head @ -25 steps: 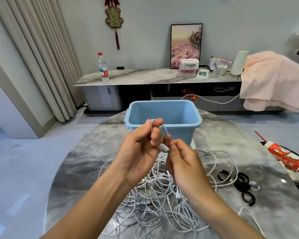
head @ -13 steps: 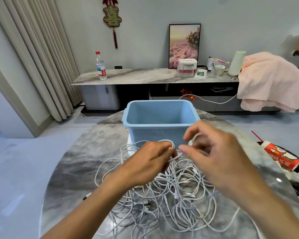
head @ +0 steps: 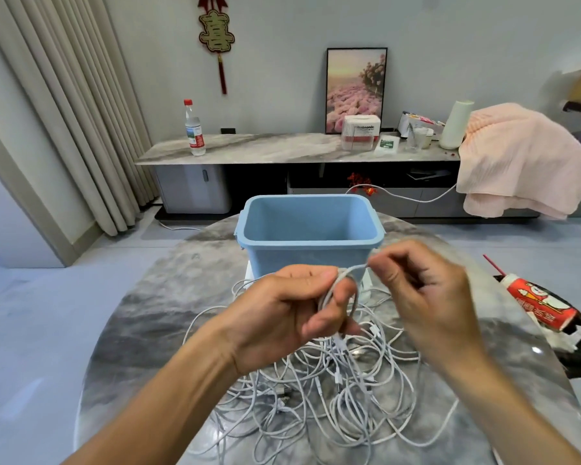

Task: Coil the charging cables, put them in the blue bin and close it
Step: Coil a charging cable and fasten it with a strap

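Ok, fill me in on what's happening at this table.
A person is coiling a white cable: the left hand grips the loops while the right hand pinches the strand leading off them. The tangled cable pile lies on the marble table beneath. The blue bin behind stands open with no cables visible inside.

One bin (head: 309, 253), one bottle (head: 194, 129), one picture (head: 356, 90), two hands — left (head: 282, 317), right (head: 426, 293) — and a cable tangle (head: 316, 391) (strands too snarled to count).
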Available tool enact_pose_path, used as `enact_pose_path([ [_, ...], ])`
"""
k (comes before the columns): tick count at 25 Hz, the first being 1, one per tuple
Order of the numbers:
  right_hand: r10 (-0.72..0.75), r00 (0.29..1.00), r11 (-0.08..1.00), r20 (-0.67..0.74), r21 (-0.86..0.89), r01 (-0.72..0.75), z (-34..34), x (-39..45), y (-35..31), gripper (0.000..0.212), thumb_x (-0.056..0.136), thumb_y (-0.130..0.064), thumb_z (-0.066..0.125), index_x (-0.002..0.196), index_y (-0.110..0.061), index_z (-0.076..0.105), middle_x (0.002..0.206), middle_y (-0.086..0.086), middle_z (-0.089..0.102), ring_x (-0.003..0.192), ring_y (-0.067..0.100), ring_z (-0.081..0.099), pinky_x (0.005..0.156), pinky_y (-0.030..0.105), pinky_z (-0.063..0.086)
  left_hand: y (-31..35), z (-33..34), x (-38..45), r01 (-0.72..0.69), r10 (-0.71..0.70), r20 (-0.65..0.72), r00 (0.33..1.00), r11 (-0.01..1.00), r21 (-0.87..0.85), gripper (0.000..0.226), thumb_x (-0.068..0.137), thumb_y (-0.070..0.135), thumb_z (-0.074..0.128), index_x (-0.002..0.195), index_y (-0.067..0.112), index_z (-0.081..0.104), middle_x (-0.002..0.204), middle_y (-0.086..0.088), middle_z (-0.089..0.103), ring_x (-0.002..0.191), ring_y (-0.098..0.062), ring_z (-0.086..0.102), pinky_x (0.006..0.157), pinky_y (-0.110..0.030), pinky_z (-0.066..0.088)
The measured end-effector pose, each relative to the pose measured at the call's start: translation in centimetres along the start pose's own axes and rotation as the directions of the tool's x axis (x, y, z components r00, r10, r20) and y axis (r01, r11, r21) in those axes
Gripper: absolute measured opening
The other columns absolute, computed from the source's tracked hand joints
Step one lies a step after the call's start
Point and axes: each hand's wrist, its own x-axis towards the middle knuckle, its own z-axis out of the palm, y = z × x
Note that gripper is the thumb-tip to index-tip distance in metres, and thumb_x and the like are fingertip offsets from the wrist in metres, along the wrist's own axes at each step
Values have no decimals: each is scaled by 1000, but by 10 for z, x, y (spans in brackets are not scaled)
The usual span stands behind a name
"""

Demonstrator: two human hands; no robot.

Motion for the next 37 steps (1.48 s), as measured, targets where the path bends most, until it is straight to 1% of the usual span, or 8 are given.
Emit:
enact_pose_path([
  [5,434,878,770,202,423,-478,56,-23,-23,24,103,-24,45,91,-34,63,56,-1,40,41,5,28,39,18,24,5,-2,1,-308,260,-187,947,902,-304,25,98,9,38,106,2,61,72,-2,57,63,-11,51,92,-30,39],
  [9,602,641,629,475,211,-748,68,-41,-37,24,105,-20,40,98,-28,63,58,-1,52,37,7,30,37,21,24,1,-20,6,-369,413,-506,757,910,190,24,95,11,43,111,3,58,76,-2,67,67,-12,61,78,-28,54],
  [12,403,781,911,477,-293,-291,51,-36,-38,20,100,-32,50,87,-20,60,59,-5,55,50,7,43,53,28,35,-5,-39,-1,-9,451,-363,815,637,770,21,102,15,42,105,4,60,75,-3,65,71,-14,59,72,-27,49],
  [15,54,929,858,366,-493,144,14,-12,-31,17,91,-44,58,86,-29,67,67,-13,66,57,6,54,55,30,45,-13,-28,-3,109,223,-268,937,542,833,22,98,22,41,85,10,56,70,-4,54,66,-16,50,65,-36,43],
  [20,-161,965,946,207,-246,211,-16,11,-10,30,76,-51,73,76,-21,71,65,-11,65,55,3,54,52,21,42,-6,-3,3,33,93,-167,981,778,627,29,96,20,38,87,4,61,55,-7,40,55,-19,35,63,-35,33],
  [28,373,886,736,276,494,-463,8,6,3,21,76,-43,71,73,-22,72,49,-3,50,39,5,40,38,16,32,-5,7,3,-92,87,-83,993,994,-59,28,97,15,35,93,2,60,51,2,39,52,-14,34,87,-33,44],
  [32,557,729,626,397,376,-683,47,-18,0,26,99,-24,52,85,-19,74,52,1,45,37,9,33,39,20,28,2,-1,5,-366,251,-376,892,888,-277,35,95,11,37,108,-5,65,64,-2,48,58,-14,45,100,-31,38],
  [37,491,687,816,536,-5,-578,63,-35,-18,21,103,-29,46,92,-18,61,52,-12,47,48,3,39,50,24,31,-5,-29,3,-179,476,-474,741,820,544,22,98,12,45,113,6,60,83,-6,72,76,-16,64,83,-27,48],
])
